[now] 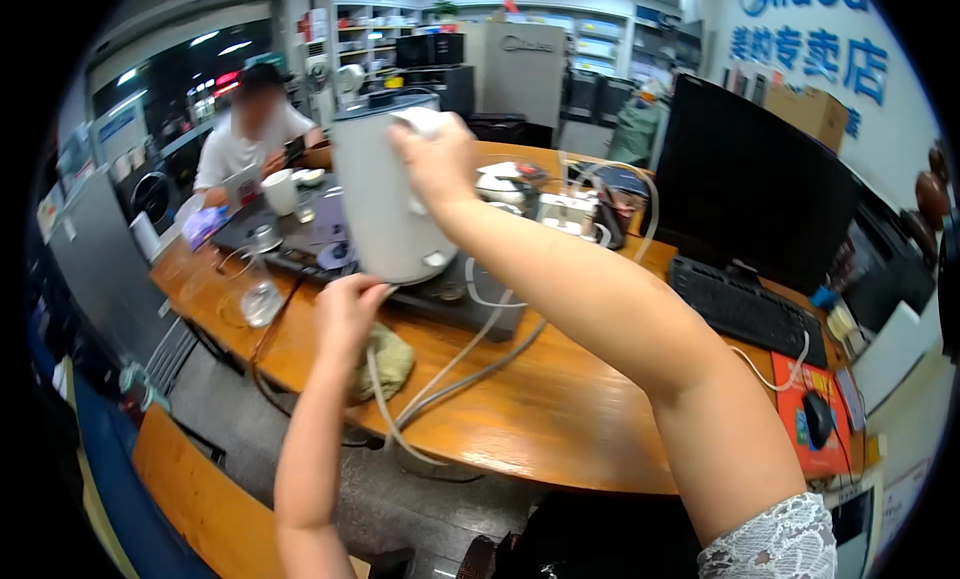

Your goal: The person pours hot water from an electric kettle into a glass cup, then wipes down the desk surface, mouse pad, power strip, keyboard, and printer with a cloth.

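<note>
A white electric kettle [375, 194] with a dark-rimmed top is held up over the dark tea tray [470, 314], tilted slightly. My right hand [438, 159] is wrapped round the kettle's handle at its upper right side. Beside the kettle's lower edge, my left hand [350, 307] is closed in a pinch; a small pale bit shows at its fingertips, too blurred to name. Just below that hand lies a crumpled green cloth [385, 364] at the table edge. Pale cables [455, 364] run from the tray over the table's front edge.
On the wooden table [560, 409] stand a glass pitcher [261, 301], a white cup [280, 192], a monitor [750, 184], a keyboard [740, 304] and a mouse [818, 419]. A person in a white shirt [225, 154] sits across the table. A wooden bench [195, 489] is at lower left.
</note>
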The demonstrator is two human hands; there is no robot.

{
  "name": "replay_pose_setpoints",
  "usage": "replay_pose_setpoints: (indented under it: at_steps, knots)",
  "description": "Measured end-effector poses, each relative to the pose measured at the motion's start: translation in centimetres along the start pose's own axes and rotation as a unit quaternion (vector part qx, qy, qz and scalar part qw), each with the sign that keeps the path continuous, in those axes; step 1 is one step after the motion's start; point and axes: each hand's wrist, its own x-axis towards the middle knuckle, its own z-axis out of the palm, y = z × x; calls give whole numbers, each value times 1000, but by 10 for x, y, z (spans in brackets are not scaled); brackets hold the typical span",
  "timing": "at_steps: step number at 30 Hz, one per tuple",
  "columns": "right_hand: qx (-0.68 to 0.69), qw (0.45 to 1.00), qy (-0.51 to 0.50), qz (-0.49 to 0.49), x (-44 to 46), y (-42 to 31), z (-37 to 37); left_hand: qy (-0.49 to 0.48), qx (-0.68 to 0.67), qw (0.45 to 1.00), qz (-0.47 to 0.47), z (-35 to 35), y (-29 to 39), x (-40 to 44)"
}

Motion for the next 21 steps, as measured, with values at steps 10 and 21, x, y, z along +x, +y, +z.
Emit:
replay_pose_setpoints:
  at_steps: [10, 21]
  knots:
    - [-196, 927, -311, 77, -10, -52, -228, -176, 46, 970, 159, -47, -32, -88]
    - [-567, 744, -353, 23, -137, 58, -363, 47, -383, 911, -145, -125, -38, -135]
